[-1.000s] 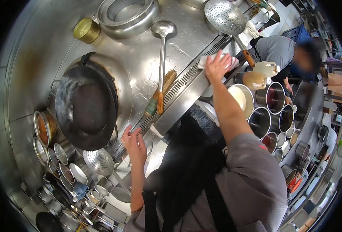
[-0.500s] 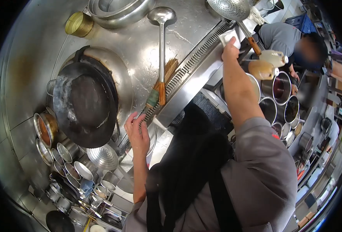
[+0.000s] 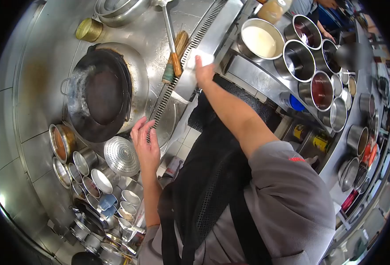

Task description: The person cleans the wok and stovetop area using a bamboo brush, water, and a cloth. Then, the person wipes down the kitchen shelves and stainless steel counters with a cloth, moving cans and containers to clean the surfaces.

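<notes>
My right hand is closed on a white cloth, which lies on the steel front ledge of the stove. The ladle's wooden handle and a bamboo brush rest just left of the cloth. My left hand has its fingers apart and holds nothing, near the slotted drain at the stove's front edge. A dark wok sits on the burner to the left of that hand. Below the wok is a perforated strainer.
Pots of sauce and liquid, one with pale liquid, stand on the right counter. Metal bowls crowd the lower left. A brass-coloured tin is at the upper left. Part of another person shows at the top right.
My right hand has moved with the cloth along the ledge toward the brush and my left hand. The view has shifted, and the large strainer at the top is out of view.
</notes>
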`<state>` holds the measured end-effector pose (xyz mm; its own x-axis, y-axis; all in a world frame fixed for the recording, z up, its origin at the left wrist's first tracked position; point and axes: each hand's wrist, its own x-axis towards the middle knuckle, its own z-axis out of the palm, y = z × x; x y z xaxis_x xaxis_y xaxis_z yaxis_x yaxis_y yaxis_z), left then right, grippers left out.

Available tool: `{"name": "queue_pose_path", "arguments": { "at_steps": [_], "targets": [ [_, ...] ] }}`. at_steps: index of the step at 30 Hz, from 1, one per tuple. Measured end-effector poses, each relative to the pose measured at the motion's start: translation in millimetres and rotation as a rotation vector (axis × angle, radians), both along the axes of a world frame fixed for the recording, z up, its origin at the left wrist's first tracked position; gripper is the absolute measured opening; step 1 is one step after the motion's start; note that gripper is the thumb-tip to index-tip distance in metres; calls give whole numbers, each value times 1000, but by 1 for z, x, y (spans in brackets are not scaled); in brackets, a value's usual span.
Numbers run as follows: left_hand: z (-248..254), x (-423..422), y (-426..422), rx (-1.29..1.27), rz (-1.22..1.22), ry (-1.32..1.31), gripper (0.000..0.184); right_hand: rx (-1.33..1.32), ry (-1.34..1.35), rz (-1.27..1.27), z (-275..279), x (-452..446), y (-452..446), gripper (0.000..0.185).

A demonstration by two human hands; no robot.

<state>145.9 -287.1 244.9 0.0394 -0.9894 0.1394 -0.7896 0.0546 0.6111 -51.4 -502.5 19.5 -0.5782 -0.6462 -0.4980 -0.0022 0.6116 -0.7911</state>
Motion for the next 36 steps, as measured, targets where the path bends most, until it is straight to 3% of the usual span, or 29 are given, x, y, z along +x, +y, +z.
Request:
{"name": "queue_pose_path", "arguments": {
  "at_steps": [2, 5, 8, 9, 11, 13, 14, 17, 18, 19, 21, 22, 23, 25, 27, 28, 32, 35, 36],
  "targets": [
    [2, -3, 5, -21, -50, -19, 25, 54, -38, 91, 4, 12, 34, 97],
    [0, -17, 4, 28, 1, 305, 25, 87, -83, 270, 12, 1, 63, 73],
    [-24, -16, -7, 27, -4, 531, 34, -7, 89, 465, 57, -26, 73, 56],
    [-34, -18, -12, 43, 29, 619, 36, -75, -30, 510, 65, -36, 72, 54],
    [-65, -20, -26, 136, 134, 1094, 47, -202, -273, 619, 80, -50, 67, 51],
    [-83, -25, -38, 304, 228, 1510, 56, -157, -949, 589, 176, -61, 80, 41],
    [-66, -38, -43, 398, 123, 1628, 66, -136, -1033, 644, 211, -66, 83, 35],
    [-33, -62, -49, 496, -91, 1957, 91, -95, -988, 808, 240, -63, 74, 40],
    [-19, -69, -49, 461, -82, 2013, 93, -148, -816, 863, 240, -58, 71, 40],
    [-16, -72, -54, 458, -150, 2105, 94, -179, -475, 1004, 240, -54, 66, 43],
    [-21, -75, -67, 396, -117, 1979, 85, -231, 230, 1213, 238, -49, 56, 51],
    [-19, -80, -72, 365, -74, 1951, 80, -503, 472, 1129, 215, -38, 57, 55],
    [-15, -86, -78, 335, -30, 1920, 75, -535, 587, 1097, 199, -23, 61, 54],
    [-22, -83, -98, 312, 59, 1882, 65, -621, 798, 1241, 239, -2, 97, 58],
    [-44, -73, -124, 334, 149, 1866, 53, -723, 716, 1440, 230, -1, 93, 67],
    [-49, -66, -130, 282, 242, 1698, 40, -693, 570, 1525, 231, -9, 79, 72],
    [-39, -77, -168, 43, 239, 1745, 39, -820, 303, 1123, 237, -38, 2, 76],
    [-31, -100, -220, -129, 181, 1565, 32, -371, -358, 1329, 222, -42, -54, 77],
    [-24, -96, -237, -121, 115, 1439, 33, -419, -341, 1291, 216, -41, -67, 79]
  ]
}}
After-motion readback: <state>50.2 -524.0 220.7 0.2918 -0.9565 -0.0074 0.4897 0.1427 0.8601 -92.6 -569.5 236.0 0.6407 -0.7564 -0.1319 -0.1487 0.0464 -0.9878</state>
